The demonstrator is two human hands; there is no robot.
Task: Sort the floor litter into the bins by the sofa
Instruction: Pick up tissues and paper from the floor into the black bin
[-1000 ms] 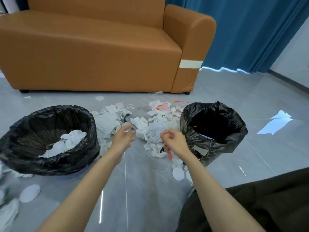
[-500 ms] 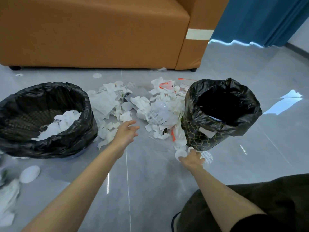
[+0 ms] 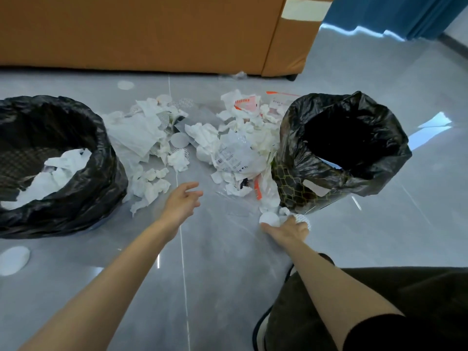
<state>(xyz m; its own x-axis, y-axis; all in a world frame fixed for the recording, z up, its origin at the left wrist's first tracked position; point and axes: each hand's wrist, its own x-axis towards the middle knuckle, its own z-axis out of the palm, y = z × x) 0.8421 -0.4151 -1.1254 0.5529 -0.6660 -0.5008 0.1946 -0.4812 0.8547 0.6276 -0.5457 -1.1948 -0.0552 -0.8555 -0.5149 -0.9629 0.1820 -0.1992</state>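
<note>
The left hand (image 3: pixel 181 202) hovers over the floor (image 3: pixel 215 274), fingers loose, holding nothing. The right hand (image 3: pixel 286 230) touches a dotted pad (image 3: pixel 304 220) beside a white disc (image 3: pixel 269 219); whether it grips cannot be told. Litter (image 3: pixel 228 148) lies at 12 o'clock, between the left bin (image 3: pixel 101 188) at 9 and the right bin (image 3: pixel 298 183) at 2. The sofa (image 3: pixel 152 34) stands beyond.

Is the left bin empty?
No, white paper scraps lie inside the left bin, on the bottom of its black liner.
</note>
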